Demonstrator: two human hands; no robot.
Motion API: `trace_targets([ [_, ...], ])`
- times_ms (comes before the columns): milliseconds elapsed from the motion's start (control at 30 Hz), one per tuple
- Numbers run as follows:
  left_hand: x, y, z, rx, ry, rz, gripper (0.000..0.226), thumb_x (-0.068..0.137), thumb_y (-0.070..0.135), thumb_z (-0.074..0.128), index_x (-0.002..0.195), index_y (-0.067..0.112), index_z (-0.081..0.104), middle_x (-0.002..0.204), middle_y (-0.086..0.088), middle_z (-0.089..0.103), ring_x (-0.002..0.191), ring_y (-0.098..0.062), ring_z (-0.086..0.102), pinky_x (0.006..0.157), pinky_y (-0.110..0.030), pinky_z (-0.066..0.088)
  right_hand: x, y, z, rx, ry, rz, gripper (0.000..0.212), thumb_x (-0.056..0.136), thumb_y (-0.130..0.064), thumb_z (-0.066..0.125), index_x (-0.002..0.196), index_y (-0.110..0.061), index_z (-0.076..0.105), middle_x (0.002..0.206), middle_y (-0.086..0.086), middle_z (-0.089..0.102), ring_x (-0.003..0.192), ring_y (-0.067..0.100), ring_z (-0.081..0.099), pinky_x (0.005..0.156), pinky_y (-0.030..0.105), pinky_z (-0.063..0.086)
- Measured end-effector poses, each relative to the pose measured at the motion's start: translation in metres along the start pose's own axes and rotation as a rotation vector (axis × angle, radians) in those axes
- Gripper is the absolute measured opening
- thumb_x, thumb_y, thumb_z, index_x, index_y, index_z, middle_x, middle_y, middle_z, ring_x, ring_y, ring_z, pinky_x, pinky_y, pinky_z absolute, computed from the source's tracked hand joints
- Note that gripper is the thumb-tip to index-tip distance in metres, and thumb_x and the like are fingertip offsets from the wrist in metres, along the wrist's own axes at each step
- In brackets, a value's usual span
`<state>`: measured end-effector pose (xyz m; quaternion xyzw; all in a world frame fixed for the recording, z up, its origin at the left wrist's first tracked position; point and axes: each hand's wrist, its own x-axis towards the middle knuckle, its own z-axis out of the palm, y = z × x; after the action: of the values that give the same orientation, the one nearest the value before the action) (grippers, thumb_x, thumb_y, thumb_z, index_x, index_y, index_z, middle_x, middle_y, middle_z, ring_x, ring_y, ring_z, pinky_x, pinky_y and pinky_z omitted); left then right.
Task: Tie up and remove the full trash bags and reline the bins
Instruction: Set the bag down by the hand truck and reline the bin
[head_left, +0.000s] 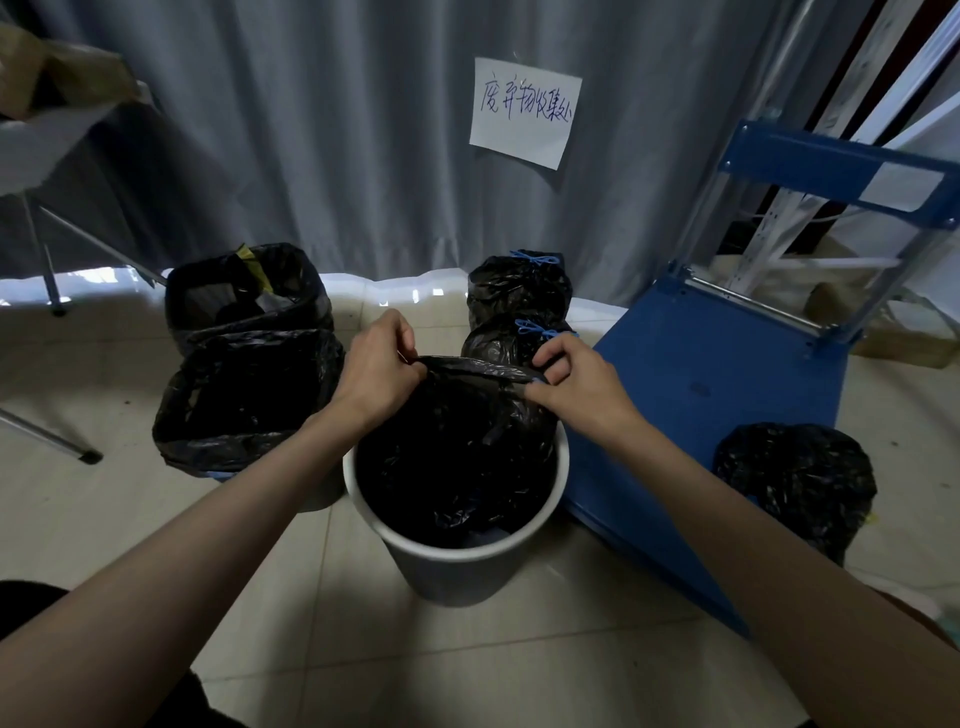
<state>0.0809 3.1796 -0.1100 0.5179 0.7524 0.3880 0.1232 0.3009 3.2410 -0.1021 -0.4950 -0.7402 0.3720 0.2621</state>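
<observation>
Grey curtain (311, 130) behind, tiled floor (467, 665) below; we pinch the black bag (457, 457) rim at twelve o'clock of the white bin (457, 551), left hand (376, 364) and right hand (576, 379) fingers clamped on it, probably to spread the liner; tied bags (514, 291) wait at one o'clock.

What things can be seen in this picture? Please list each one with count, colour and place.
white bin: 1, white, centre, on the floor
bag in white bin: 1, black, far edge held up
lined bins: 2, black liners, left
tied bags: 2, black with blue ties, behind the white bin
loose bag: 1, black, right, by the cart
cart: 1, blue, right
paper sign: 1, white, on the grey curtain
left hand: 1, grips the bag's edge
right hand: 1, fingers pinch the bag's edge
</observation>
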Motion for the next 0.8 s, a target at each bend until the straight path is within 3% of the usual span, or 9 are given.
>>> trace_targets([
  [100, -0.001, -0.003, 0.000, -0.036, 0.054, 0.017, 0.028, 0.073, -0.007, 0.062, 0.073, 0.016, 0.046, 0.077, -0.003, 0.063, 0.069, -0.019, 0.058, 0.065, -0.028, 0.045, -0.002, 0.000, 0.000, 0.078, 0.022, -0.016, 0.024, 0.080, -0.011, 0.073, 0.094, -0.013, 0.055, 0.076, -0.001, 0.053, 0.068, 0.010, 0.051, 0.067, 0.022, 0.047],
  [267, -0.005, -0.001, 0.000, -0.067, 0.047, 0.200, 0.034, 0.070, -0.013, 0.052, 0.063, 0.020, 0.053, 0.079, 0.008, 0.055, 0.075, -0.010, 0.055, 0.073, -0.015, 0.042, 0.002, 0.004, -0.004, 0.099, 0.123, -0.102, 0.028, 0.080, 0.008, 0.064, 0.073, -0.015, 0.048, 0.063, -0.007, 0.042, 0.049, 0.004, 0.035, 0.059, 0.018, 0.037],
  [400, -0.004, 0.000, 0.003, -0.001, 0.047, 0.263, 0.042, 0.074, -0.010, 0.051, 0.069, 0.026, 0.073, 0.086, 0.010, 0.059, 0.084, -0.009, 0.059, 0.078, -0.029, 0.048, 0.002, 0.011, -0.005, -0.022, 0.182, -0.121, 0.038, 0.084, 0.008, 0.059, 0.067, -0.026, 0.065, 0.093, -0.001, 0.052, 0.075, 0.006, 0.050, 0.072, 0.013, 0.041],
  [500, -0.005, 0.002, 0.008, 0.094, 0.042, 0.246, 0.036, 0.082, -0.004, 0.057, 0.085, 0.025, 0.077, 0.094, 0.010, 0.058, 0.087, -0.015, 0.061, 0.076, -0.034, 0.051, 0.001, 0.017, -0.004, -0.176, 0.170, -0.125, 0.034, 0.090, 0.000, 0.061, 0.079, -0.030, 0.073, 0.101, -0.001, 0.048, 0.092, 0.009, 0.047, 0.085, 0.020, 0.039],
  [633, -0.009, 0.005, 0.019, 0.276, 0.004, 0.205, 0.032, 0.086, 0.001, 0.058, 0.102, 0.025, 0.072, 0.104, 0.008, 0.055, 0.093, -0.021, 0.060, 0.072, -0.034, 0.047, 0.000, 0.025, -0.002, -0.293, 0.100, -0.034, 0.028, 0.093, -0.006, 0.059, 0.106, -0.026, 0.072, 0.108, -0.001, 0.041, 0.100, 0.016, 0.047, 0.084, 0.024, 0.037],
  [800, -0.001, 0.016, 0.036, 0.501, -0.050, 0.213, 0.039, 0.086, 0.001, 0.056, 0.121, 0.017, 0.064, 0.116, -0.003, 0.051, 0.101, -0.029, 0.057, 0.081, -0.041, 0.048, 0.004, 0.029, 0.003, -0.338, 0.039, 0.076, 0.031, 0.095, -0.012, 0.058, 0.123, -0.025, 0.065, 0.124, 0.008, 0.042, 0.108, 0.027, 0.051, 0.085, 0.031, 0.039],
])
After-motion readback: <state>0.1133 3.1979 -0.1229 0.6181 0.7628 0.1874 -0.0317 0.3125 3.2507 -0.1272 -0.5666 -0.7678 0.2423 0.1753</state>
